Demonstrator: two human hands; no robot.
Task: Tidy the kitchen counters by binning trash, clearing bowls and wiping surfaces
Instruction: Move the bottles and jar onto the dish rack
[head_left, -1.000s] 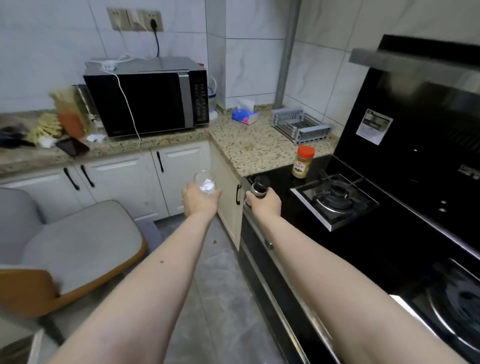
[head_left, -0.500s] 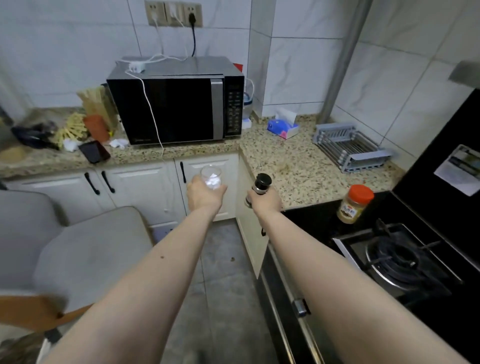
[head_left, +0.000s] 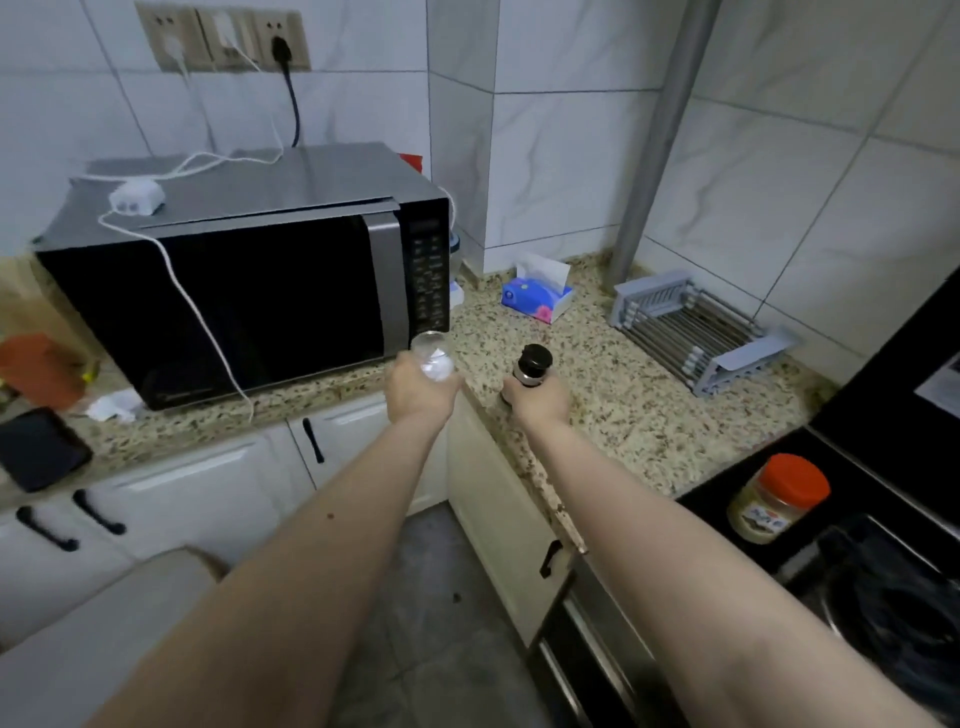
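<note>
Over counter corner (head_left: 613, 415) | left fingers (head_left: 415, 389) round glass (head_left: 432, 356) | right round bottle (head_left: 530, 366)

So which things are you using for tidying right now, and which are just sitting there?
In use:
- clear jar, held in the left hand
- black-capped bottle, held in the right hand

Just sitting there:
- microwave
- tissue box
- folding rack
- orange-lidded jar
- phone
</note>
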